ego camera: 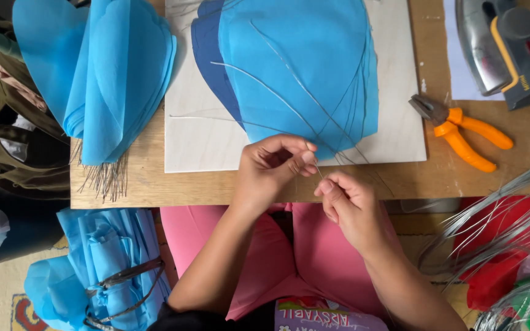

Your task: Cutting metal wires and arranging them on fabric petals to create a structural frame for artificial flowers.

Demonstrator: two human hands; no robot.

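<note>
1. Thin grey wire (318,167) is pinched at one end between the thumb and fingertips of the left hand (272,164), and the right hand (346,199) pinches the same strand just beside it, both hands grasping it over the near edge of the bench (154,184).
2. From the hands the wire runs up onto the pale board (191,141), where it joins other wires fanned across a stack of blue petal-shaped sheets (302,61).
3. Judging by the grip, the step in hand looks like twisting or binding the wire ends that gather at the point of the petals; the next move calls for a firm pinch from both hands and a small turn without tearing the thin sheets.
4. Further out, to the left, a bundle of finished blue petals (105,73) lies with its wire stems sticking out over the bench edge.
5. To the right, orange-handled pliers (461,132) lie well apart from the hands, and an iron (504,49) sits in the far corner.
6. Loose coils of wire (498,233) hang at the right, below the bench.
</note>
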